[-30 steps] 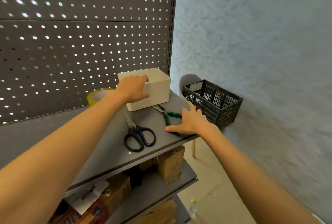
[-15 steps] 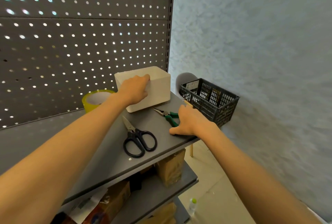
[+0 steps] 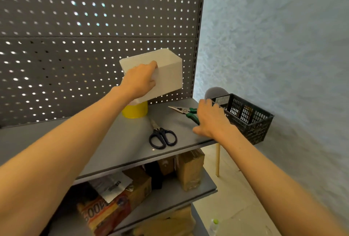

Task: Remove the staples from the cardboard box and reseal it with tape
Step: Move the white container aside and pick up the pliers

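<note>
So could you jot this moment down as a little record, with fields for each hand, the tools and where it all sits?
left hand: grips white box, held above the shelf
right hand: fingers spread, resting on pliers
scissors: flat on shelf, closed
tape: yellow roll, below the box
crate: black, past shelf's right end
backdrop: pegboard

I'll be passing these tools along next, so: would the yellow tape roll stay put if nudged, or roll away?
The yellow tape roll stands on its flat end on the grey shelf, so a nudge would probably slide it, not roll it. Tipped onto its rim, it likely rolls. It looks stiff and light, though the left hand lifting the white box hides its top.
</note>
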`<action>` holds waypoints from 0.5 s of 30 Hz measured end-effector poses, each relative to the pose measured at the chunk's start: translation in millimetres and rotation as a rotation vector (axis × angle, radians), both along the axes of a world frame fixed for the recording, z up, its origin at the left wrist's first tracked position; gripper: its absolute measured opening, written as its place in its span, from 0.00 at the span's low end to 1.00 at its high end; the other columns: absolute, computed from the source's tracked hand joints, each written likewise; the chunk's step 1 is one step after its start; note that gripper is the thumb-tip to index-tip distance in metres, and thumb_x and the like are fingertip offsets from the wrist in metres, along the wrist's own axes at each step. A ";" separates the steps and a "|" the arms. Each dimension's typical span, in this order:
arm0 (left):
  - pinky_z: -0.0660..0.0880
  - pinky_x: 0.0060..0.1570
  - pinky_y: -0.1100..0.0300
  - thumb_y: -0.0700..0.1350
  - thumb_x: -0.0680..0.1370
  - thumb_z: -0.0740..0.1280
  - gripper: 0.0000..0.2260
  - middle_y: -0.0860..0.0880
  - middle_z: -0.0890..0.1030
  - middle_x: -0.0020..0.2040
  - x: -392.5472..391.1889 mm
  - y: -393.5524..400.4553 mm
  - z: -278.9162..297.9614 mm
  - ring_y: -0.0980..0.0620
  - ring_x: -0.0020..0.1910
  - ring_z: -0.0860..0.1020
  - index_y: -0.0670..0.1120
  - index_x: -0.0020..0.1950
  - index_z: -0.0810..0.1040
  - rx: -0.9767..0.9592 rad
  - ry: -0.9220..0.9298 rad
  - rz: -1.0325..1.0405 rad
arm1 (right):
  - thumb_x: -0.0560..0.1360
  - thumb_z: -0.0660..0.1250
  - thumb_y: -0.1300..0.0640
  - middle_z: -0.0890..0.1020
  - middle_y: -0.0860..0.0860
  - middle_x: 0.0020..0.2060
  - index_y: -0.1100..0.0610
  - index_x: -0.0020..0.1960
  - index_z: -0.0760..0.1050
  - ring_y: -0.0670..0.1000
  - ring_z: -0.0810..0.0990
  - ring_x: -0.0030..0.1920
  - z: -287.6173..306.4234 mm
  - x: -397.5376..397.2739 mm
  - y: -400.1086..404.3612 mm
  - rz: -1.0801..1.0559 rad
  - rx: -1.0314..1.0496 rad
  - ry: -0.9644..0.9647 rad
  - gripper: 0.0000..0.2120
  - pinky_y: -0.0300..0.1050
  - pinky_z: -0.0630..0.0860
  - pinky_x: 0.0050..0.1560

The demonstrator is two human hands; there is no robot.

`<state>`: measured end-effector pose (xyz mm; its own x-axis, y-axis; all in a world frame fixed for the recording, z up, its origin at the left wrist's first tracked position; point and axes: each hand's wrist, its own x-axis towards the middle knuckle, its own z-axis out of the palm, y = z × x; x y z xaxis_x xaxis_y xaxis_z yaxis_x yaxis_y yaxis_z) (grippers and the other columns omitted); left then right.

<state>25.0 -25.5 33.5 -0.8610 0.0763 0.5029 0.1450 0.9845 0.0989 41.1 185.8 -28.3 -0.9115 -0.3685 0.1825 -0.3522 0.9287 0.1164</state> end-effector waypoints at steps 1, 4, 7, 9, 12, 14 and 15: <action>0.68 0.42 0.51 0.39 0.76 0.61 0.14 0.37 0.77 0.52 10.3 -2.6 2.8 0.38 0.50 0.74 0.39 0.60 0.68 0.004 0.009 0.022 | 0.70 0.68 0.51 0.69 0.60 0.58 0.62 0.63 0.61 0.61 0.71 0.55 1.3 5.2 -1.7 0.024 -0.013 0.018 0.28 0.49 0.67 0.47; 0.67 0.40 0.52 0.40 0.76 0.61 0.14 0.38 0.77 0.54 43.9 -15.1 7.7 0.39 0.50 0.74 0.40 0.61 0.68 0.015 0.026 0.094 | 0.72 0.67 0.50 0.69 0.60 0.56 0.61 0.62 0.62 0.61 0.72 0.54 3.6 21.5 -8.2 0.121 -0.048 0.067 0.25 0.48 0.66 0.46; 0.63 0.38 0.54 0.40 0.76 0.61 0.14 0.39 0.77 0.53 84.9 -33.4 10.0 0.41 0.48 0.73 0.40 0.61 0.67 0.012 0.045 0.180 | 0.74 0.65 0.50 0.70 0.60 0.56 0.61 0.61 0.63 0.61 0.73 0.54 3.6 39.1 -20.6 0.221 -0.094 0.091 0.22 0.50 0.70 0.49; 0.64 0.38 0.54 0.41 0.76 0.61 0.14 0.39 0.77 0.52 116.3 -47.4 11.5 0.43 0.45 0.72 0.40 0.62 0.67 0.009 0.048 0.260 | 0.74 0.66 0.50 0.71 0.60 0.55 0.61 0.60 0.63 0.60 0.73 0.54 3.9 53.7 -33.6 0.275 -0.143 0.076 0.23 0.51 0.71 0.50; 0.64 0.40 0.54 0.40 0.76 0.61 0.15 0.39 0.77 0.53 164.2 -68.8 11.9 0.46 0.44 0.69 0.40 0.62 0.67 0.010 0.041 0.368 | 0.72 0.67 0.50 0.71 0.59 0.54 0.61 0.59 0.63 0.60 0.73 0.53 2.8 77.3 -55.9 0.365 -0.183 0.081 0.23 0.50 0.70 0.48; 0.64 0.40 0.54 0.40 0.76 0.62 0.15 0.38 0.77 0.53 197.2 -82.8 13.2 0.44 0.45 0.71 0.40 0.61 0.68 0.005 0.051 0.430 | 0.72 0.68 0.51 0.72 0.58 0.54 0.61 0.58 0.64 0.60 0.73 0.53 2.8 92.7 -71.3 0.423 -0.197 0.092 0.22 0.49 0.69 0.47; 0.64 0.41 0.54 0.40 0.76 0.62 0.15 0.38 0.77 0.53 213.8 -89.7 13.9 0.42 0.46 0.72 0.40 0.61 0.68 0.000 0.062 0.461 | 0.72 0.68 0.52 0.72 0.58 0.54 0.61 0.58 0.64 0.60 0.73 0.53 3.6 100.5 -79.1 0.453 -0.213 0.085 0.22 0.49 0.68 0.47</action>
